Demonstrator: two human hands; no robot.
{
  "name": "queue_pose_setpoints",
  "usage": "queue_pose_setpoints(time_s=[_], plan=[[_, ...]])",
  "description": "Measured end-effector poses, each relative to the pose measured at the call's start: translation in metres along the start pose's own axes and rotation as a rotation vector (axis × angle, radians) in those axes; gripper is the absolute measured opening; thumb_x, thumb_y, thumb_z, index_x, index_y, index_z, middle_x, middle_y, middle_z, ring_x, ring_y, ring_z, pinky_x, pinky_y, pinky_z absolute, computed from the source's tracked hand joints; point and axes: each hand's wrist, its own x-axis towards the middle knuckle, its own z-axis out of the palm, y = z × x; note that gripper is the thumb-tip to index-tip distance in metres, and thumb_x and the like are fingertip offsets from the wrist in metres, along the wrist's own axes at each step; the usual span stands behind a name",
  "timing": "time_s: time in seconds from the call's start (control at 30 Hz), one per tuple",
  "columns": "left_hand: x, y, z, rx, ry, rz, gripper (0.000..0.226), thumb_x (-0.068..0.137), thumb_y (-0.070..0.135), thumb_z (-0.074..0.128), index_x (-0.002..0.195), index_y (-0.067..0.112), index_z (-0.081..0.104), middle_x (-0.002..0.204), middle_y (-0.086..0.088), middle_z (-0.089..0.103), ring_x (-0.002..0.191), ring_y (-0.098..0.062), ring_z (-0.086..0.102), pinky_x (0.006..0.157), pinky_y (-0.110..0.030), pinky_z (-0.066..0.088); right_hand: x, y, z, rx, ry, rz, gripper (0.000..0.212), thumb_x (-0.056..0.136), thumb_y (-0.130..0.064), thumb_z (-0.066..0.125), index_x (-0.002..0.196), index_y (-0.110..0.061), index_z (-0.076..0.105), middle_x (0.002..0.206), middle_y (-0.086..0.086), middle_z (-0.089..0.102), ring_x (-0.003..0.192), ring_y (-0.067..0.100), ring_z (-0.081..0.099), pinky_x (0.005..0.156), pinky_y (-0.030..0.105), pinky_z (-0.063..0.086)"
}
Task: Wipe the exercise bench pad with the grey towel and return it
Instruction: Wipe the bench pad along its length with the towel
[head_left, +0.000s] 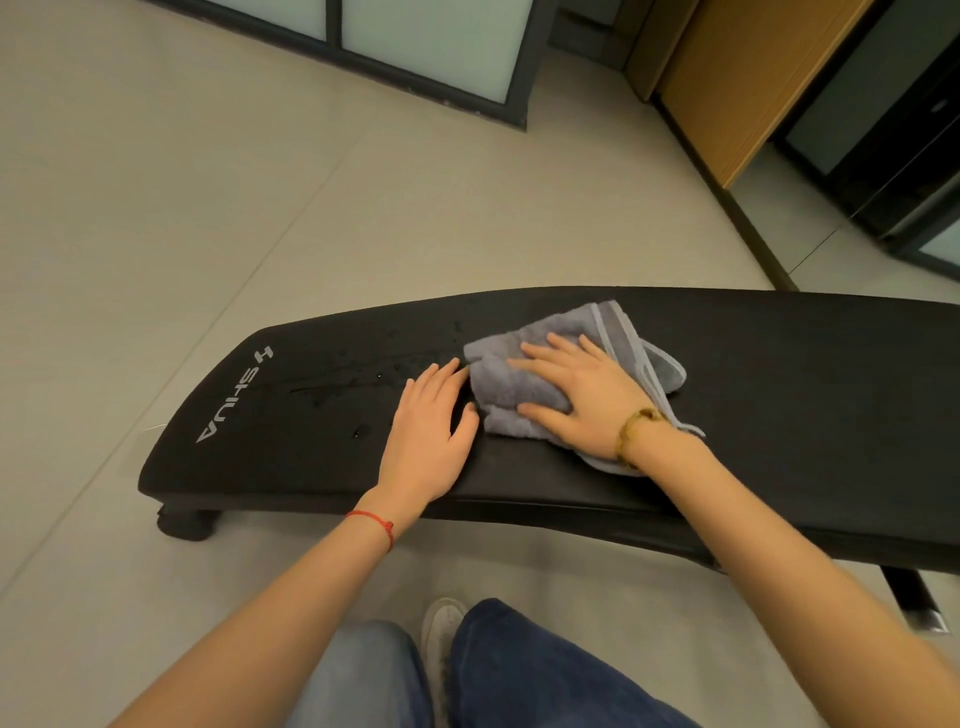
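The right hand (576, 395) lies flat, fingers spread, pressing the grey towel (524, 379) onto the middle of the black bench pad (779, 395). The left hand (431, 431) rests open just beside it, fingertips touching the towel's edge. Wet droplets (363, 379) streak toward the pad's rounded left end; bare tile floor (208, 208) surrounds it.

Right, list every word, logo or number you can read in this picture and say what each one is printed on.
"SHUA": pale letters printed on the black bench pad, near its left end, running sideways as seen from the head camera.
A small logo mark sits just beyond the word on the same pad; it is a symbol, not readable text.
Nothing readable shows on the grey towel, the floor or the cabinets.
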Motion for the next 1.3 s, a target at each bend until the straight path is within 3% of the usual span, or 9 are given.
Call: queue_pose_setpoints(time_s=[0.13,0.23,0.37,0.5,0.6,0.7,0.9,1.17,1.3], plan=[[-0.001,0.000,0.001,0.010,-0.004,-0.006,0.049,0.102,0.036,0.036,0.150,0.026,0.033,0.158,0.008,0.028,0.149,-0.011,0.015,0.124,-0.036,0.008,-0.036,0.023,-0.016,0.036,-0.008,-0.020,0.064,0.088,-0.067,0.034,0.145,-0.039,0.035,0.155,-0.014,0.028,0.146,0.011,0.017,0.121,0.036,0.007],[-0.001,0.002,0.000,0.015,-0.010,-0.014,0.050,0.102,0.037,0.034,0.151,0.027,0.032,0.159,0.009,0.027,0.150,-0.010,0.014,0.124,-0.035,0.007,0.009,0.056,-0.023,0.023,0.038,0.151,0.059,0.092,-0.055,0.046,0.144,-0.029,0.039,0.156,-0.005,0.032,0.146,0.020,0.021,0.120,0.042,0.010],[0.000,0.002,-0.001,0.012,-0.006,-0.016,0.050,0.102,0.038,0.034,0.151,0.028,0.032,0.159,0.009,0.026,0.149,-0.010,0.014,0.124,-0.034,0.006,0.080,0.048,-0.004,-0.074,-0.007,0.346,0.059,0.094,-0.053,0.043,0.147,-0.029,0.034,0.157,-0.001,0.027,0.146,0.026,0.018,0.120,0.048,0.007],[0.000,0.002,-0.001,0.019,0.005,0.002,0.050,0.102,0.036,0.037,0.150,0.023,0.035,0.158,0.005,0.030,0.149,-0.012,0.017,0.124,-0.035,0.007,0.045,0.002,0.005,-0.014,-0.011,0.108,0.056,0.094,-0.050,0.046,0.145,-0.031,0.036,0.157,-0.004,0.029,0.147,0.022,0.016,0.121,0.045,0.005],[-0.006,-0.005,-0.004,0.039,0.012,0.004,0.050,0.101,0.036,0.037,0.149,0.022,0.036,0.157,0.004,0.032,0.148,-0.013,0.020,0.124,-0.037,0.008,-0.016,-0.005,-0.004,0.074,0.044,0.017,0.059,0.090,-0.058,0.044,0.144,-0.036,0.037,0.154,-0.009,0.033,0.147,0.017,0.019,0.121,0.038,0.006],[-0.011,-0.021,-0.012,0.062,0.010,-0.011,0.050,0.101,0.037,0.035,0.149,0.023,0.035,0.157,0.005,0.032,0.148,-0.011,0.020,0.124,-0.036,0.007,-0.018,0.020,-0.013,0.079,0.048,0.062,0.069,0.083,-0.069,0.030,0.143,-0.037,0.038,0.153,-0.010,0.035,0.146,0.016,0.022,0.120,0.037,0.009],[-0.008,-0.049,-0.023,0.005,0.054,-0.111,0.048,0.101,0.030,0.040,0.148,0.021,0.038,0.156,0.003,0.033,0.148,-0.012,0.022,0.124,-0.033,0.005,0.087,0.033,0.004,-0.071,-0.001,0.285,0.060,0.094,-0.053,0.042,0.149,-0.031,0.031,0.158,-0.002,0.025,0.148,0.025,0.014,0.120,0.046,0.005],[-0.010,-0.052,-0.020,-0.020,0.079,-0.114,0.048,0.101,0.030,0.042,0.148,0.022,0.038,0.156,0.005,0.033,0.147,-0.011,0.022,0.124,-0.032,0.008,-0.028,-0.029,0.001,0.046,0.003,-0.107,0.059,0.091,-0.060,0.046,0.145,-0.041,0.033,0.155,-0.017,0.025,0.146,0.008,0.013,0.121,0.033,0.002],[-0.009,-0.050,-0.020,-0.039,0.071,-0.131,0.049,0.101,0.031,0.042,0.148,0.023,0.038,0.156,0.006,0.032,0.148,-0.010,0.021,0.124,-0.033,0.010,0.018,0.011,-0.006,0.055,-0.003,0.000,0.061,0.089,-0.061,0.047,0.144,-0.035,0.040,0.155,-0.011,0.032,0.146,0.016,0.020,0.121,0.038,0.010]])
